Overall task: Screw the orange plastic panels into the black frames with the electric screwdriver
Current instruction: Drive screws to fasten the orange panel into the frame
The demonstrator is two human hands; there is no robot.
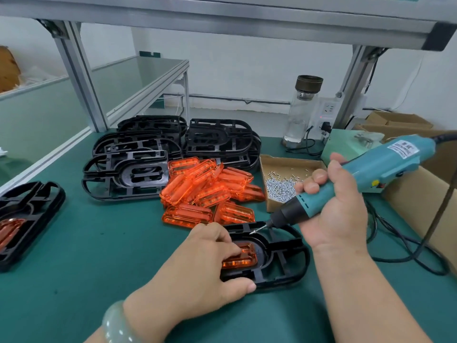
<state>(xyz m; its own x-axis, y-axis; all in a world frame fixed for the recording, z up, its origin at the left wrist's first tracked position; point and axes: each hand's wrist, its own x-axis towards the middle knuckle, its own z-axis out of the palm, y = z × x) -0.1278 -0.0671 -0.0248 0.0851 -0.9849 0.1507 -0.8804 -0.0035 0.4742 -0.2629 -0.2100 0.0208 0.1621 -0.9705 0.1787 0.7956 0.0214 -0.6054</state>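
Note:
A black frame (284, 258) lies on the green mat in front of me with an orange panel (243, 258) seated in its middle. My left hand (197, 266) grips the frame's near-left edge, fingers pressing on the panel, thumb along the front rim. My right hand (333, 214) grips the teal electric screwdriver (366, 177), tilted down to the left. A screw sits on its bit tip (257, 229), just above the frame's far rim. A pile of loose orange panels (207, 191) lies behind the frame. Stacks of empty black frames (138, 167) stand beyond.
A cardboard tray of small silver screws (282, 186) sits right of the panels. One frame with an orange panel (22, 224) lies at the far left. A glass bottle (300, 110), power strip, green box, cardboard boxes and black cables occupy the right side.

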